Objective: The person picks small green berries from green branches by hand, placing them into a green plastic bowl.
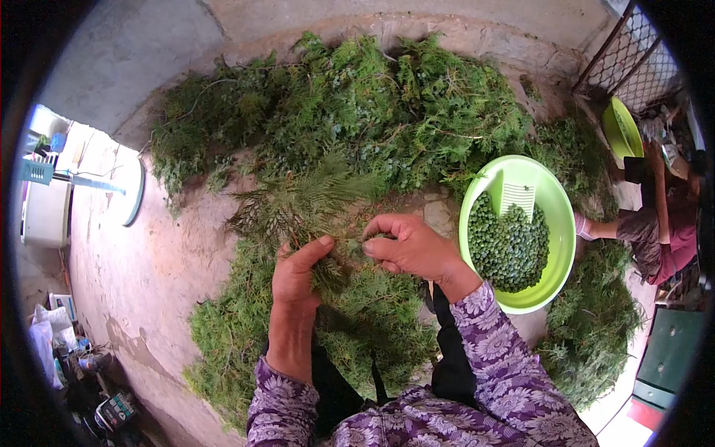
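Observation:
My left hand (296, 270) is closed on a leafy arborvitae branch (298, 205), whose flat sprays fan out above my fingers. Just to its right, my right hand (406, 246) has its fingers curled and pinched at the branch's edge. A little green shows at those fingertips, apparently small cones, partly hidden by the fingers. Beside my right forearm stands a light green plastic basin (564, 257) with a ribbed washboard part (518, 200). Many small round green cones (510, 249) lie heaped in it.
A long pile of cut branches (357, 112) lies along the wall, with more branches (380, 313) around my legs. At right are another person (663, 216), a second green basin (622, 128) and a mesh gate (640, 63). A fan base (134, 192) and clutter (93, 365) are at left.

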### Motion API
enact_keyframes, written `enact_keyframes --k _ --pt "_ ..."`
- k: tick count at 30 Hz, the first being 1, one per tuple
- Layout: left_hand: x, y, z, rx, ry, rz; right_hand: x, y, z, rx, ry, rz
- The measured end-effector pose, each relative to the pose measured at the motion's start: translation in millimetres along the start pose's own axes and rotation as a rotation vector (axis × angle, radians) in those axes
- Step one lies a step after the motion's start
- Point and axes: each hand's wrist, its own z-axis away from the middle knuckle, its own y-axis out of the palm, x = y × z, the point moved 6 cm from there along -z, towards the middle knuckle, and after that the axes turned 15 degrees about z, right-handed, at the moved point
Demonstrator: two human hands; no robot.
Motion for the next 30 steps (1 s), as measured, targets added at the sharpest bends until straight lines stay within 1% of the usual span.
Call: enact_keyframes --k 1,2,4,5,7,8,9,11,13,15,17,19,20,21,23,24,25,26,27,28,29,30 --pt "-5.0 -2.6 1.0 -0.090 0.075 -0.015 2.2 2.2 0.0 0.007 -0.001 0.086" --pt "-10.7 -8.9 -2.2 -0.088 0.075 -0.018 4.8 -0.4 3.1 0.005 -0.003 0.084" --pt "-29.0 -23.9 -14.2 0.104 0.046 0.159 4.9 -17.0 14.9 -0.097 0.129 0.142" --pt "-34.2 -31.3 -17.6 0.103 0.047 0.160 2.4 -22.4 17.7 -0.096 0.128 0.143" --pt "-41.6 -36.6 -22.4 0.150 0.081 0.221 -7.3 -25.8 18.9 -0.010 0.106 -0.603" --pt "-35.4 -36.8 -21.7 0.124 0.059 0.180 -22.2 -25.6 10.6 0.075 0.041 -0.737" --pt "-32.1 -34.3 -22.0 0.127 0.054 0.178 -17.7 -21.6 10.4 0.069 0.041 -0.739" --pt "-27.4 -30.3 -21.6 0.134 0.048 0.218 -8.6 -12.6 7.9 -0.061 0.082 -0.823" --pt "-25.9 -24.6 -22.2 0.139 0.054 0.241 -10.1 -9.2 5.3 -0.060 0.068 -0.847" --pt "-22.6 -28.3 -23.1 -0.043 0.068 0.226 -10.9 -7.0 1.3 -0.055 0.057 -0.867" --pt "-11.2 -33.1 -27.5 -0.047 0.052 0.244 -13.6 -3.0 -1.7 -0.038 0.080 -0.944" --pt "-9.0 -28.2 -22.0 -0.138 0.133 0.101 -15.3 -1.0 -3.7 -0.058 0.081 -0.957" --pt "-7.2 -20.1 -12.0 -0.205 0.082 0.058 -16.3 -0.6 -4.3 -0.081 0.081 -0.971" --pt "-1.2 -17.7 -11.3 -0.207 0.081 0.057 -15.8 0.8 -4.8 -0.081 0.082 -0.972" --pt "2.4 -8.2 -10.4 -0.085 0.188 -0.065 -13.5 2.0 -5.5 -0.113 0.065 -1.078" --pt "2.5 2.2 -2.6 -0.044 0.196 -0.155 -15.6 2.4 -6.8 -0.113 0.064 -1.078" --pt "7.9 3.3 -1.3 -0.043 0.197 -0.155 -17.4 -0.4 -9.2 -0.133 -0.003 -1.090" --pt "14.2 6.1 -1.0 0.015 0.195 -0.148 -17.8 -3.2 -10.7 -0.153 -0.070 -1.101" --pt "19.3 9.8 0.2 0.072 0.194 -0.140 -18.5 -3.2 -11.8 -0.153 -0.070 -1.101" --pt "18.7 14.1 4.2 0.101 0.244 -0.218 -20.7 -6.1 -12.4 -0.221 -0.072 -1.071" --pt "20.0 16.2 6.9 0.102 0.243 -0.218 -22.5 -9.2 -12.3 -0.288 -0.074 -1.039" --pt "23.5 21.7 9.5 0.167 0.206 -0.216 -22.7 -8.7 -12.7 -0.289 -0.074 -1.039"
